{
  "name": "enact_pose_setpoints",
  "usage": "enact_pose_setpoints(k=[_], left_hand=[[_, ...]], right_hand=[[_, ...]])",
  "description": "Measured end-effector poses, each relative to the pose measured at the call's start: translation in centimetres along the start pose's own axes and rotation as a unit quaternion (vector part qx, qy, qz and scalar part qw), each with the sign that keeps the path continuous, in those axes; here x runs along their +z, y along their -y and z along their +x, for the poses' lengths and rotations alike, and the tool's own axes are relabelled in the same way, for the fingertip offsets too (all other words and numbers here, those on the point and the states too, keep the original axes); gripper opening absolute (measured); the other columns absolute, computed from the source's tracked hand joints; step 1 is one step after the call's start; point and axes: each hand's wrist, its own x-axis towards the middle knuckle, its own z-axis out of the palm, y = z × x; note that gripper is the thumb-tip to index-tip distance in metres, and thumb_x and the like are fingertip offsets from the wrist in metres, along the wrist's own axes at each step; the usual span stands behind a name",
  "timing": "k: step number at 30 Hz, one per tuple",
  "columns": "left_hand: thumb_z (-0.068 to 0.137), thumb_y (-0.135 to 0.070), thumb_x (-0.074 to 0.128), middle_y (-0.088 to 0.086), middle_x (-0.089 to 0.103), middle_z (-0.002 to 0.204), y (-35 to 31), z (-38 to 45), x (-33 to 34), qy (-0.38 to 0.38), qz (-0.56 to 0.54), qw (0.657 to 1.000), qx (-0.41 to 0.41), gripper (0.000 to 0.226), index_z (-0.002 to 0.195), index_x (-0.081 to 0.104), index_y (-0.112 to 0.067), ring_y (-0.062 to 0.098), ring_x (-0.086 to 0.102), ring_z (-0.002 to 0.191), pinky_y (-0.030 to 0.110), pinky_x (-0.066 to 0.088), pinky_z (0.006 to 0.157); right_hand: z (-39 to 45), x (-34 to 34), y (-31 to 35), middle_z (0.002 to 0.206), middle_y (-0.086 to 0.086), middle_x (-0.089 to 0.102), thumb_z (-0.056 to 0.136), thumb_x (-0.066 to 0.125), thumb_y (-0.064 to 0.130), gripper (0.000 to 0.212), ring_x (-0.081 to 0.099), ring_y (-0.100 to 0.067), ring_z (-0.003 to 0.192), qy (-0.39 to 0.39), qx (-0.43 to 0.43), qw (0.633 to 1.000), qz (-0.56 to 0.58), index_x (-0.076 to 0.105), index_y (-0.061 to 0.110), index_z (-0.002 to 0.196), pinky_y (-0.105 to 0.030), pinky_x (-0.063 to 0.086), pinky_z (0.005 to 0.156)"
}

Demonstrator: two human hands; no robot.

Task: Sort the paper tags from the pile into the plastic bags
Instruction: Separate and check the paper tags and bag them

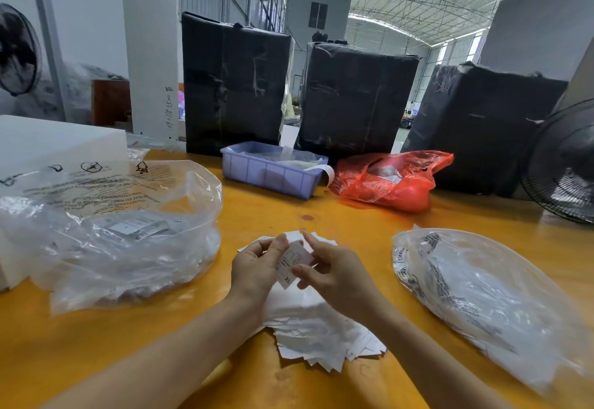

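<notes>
Two hands meet at the lower middle of the frame, above a pile of white paper tags (321, 328) spread on the orange table (353, 216). The left hand (257, 267) and the right hand (334, 270) both grasp a single tag (294, 262), lifted clear of the pile: the left fingers curl round its left edge, and the right thumb and fingers pinch its right side. The tag is tilted, with small print on its face and "XL" near its lower end.

At the left of the frame sits a big clear plastic bag (128, 225), its mouth open toward the top, with printed warnings on its film and some tags lying inside. At the right lies a second clear bag (482, 296), flatter, with white contents showing through. The pile lies between the two bags, touching neither.

Further back, at the middle of the frame, a lilac plastic tray (273, 177) holds papers, and a strip of white paper hangs over its right end. Just beside it to the right lies a crumpled red plastic bag (395, 180). Behind these stand three large bundles wrapped in black film (234, 87). A white box (48, 142) sits at the far left, partly behind the big bag, and a black fan (565, 164) stands at the right edge. Another fan (16, 49) shows at the upper left.
</notes>
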Motion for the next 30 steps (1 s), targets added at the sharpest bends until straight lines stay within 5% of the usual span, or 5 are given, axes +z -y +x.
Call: enact_pose_setpoints(k=[4, 10, 15, 20, 30], left_hand=[[0.087, -0.021, 0.063, 0.01, 0.067, 0.073, -0.4, -0.2, 0.2, 0.013, -0.02, 1.0, -0.018, 0.017, 0.085, 0.064, -0.004, 0.018, 0.062, 0.06, 0.028, 0.053, 0.053], [0.09, -0.019, 0.057, 0.01, 0.067, 0.068, -0.6, -0.7, 0.5, 0.047, -0.057, 0.997, -0.037, 0.025, 0.095, 0.061, 0.005, 0.018, 0.062, 0.052, 0.026, 0.049, 0.041], [0.086, -0.019, 0.063, 0.012, 0.068, 0.079, -1.3, -0.4, 0.3, 0.091, 0.002, 0.995, -0.041, 0.021, 0.096, 0.062, 0.0, 0.02, 0.067, 0.068, 0.025, 0.054, 0.053], [0.083, -0.014, 0.068, 0.003, 0.07, 0.068, -1.8, 0.0, -0.3, 0.106, 0.122, 0.987, -0.015, 0.006, 0.08, 0.067, -0.008, 0.009, 0.063, 0.059, 0.013, 0.049, 0.051], [0.084, -0.015, 0.067, 0.005, 0.07, 0.073, -2.0, -0.2, -0.2, 0.09, 0.098, 0.99, -0.043, 0.006, 0.084, 0.067, -0.009, 0.012, 0.064, 0.064, 0.017, 0.05, 0.051]], right_hand=[[0.0, -0.3, 0.0, 0.084, -0.002, 0.072, 0.085, 0.068, 0.006, 0.042, 0.065, -0.008, 0.065, -0.016, -0.013, 0.999, 0.025, 0.06, 0.013, 0.125, -0.029, 0.056, 0.075], [-0.4, 0.2, 0.4, 0.078, 0.001, 0.071, 0.078, 0.073, 0.002, 0.044, 0.064, -0.007, 0.062, -0.014, -0.017, 0.997, 0.073, 0.063, 0.025, 0.115, -0.026, 0.056, 0.068], [0.1, -1.5, 0.2, 0.074, 0.002, 0.069, 0.081, 0.069, -0.002, 0.033, 0.061, -0.004, 0.059, -0.061, 0.014, 0.993, 0.102, 0.067, 0.005, 0.113, -0.021, 0.052, 0.062], [0.2, -2.7, 0.4, 0.079, -0.007, 0.069, 0.084, 0.067, 0.001, 0.033, 0.057, -0.007, 0.062, -0.047, 0.033, 0.993, 0.105, 0.064, 0.002, 0.117, -0.02, 0.05, 0.066], [0.2, -3.1, 0.4, 0.07, -0.003, 0.071, 0.081, 0.07, 0.0, 0.016, 0.064, -0.007, 0.057, -0.041, 0.078, 0.984, 0.155, 0.072, 0.002, 0.097, -0.019, 0.052, 0.06]])
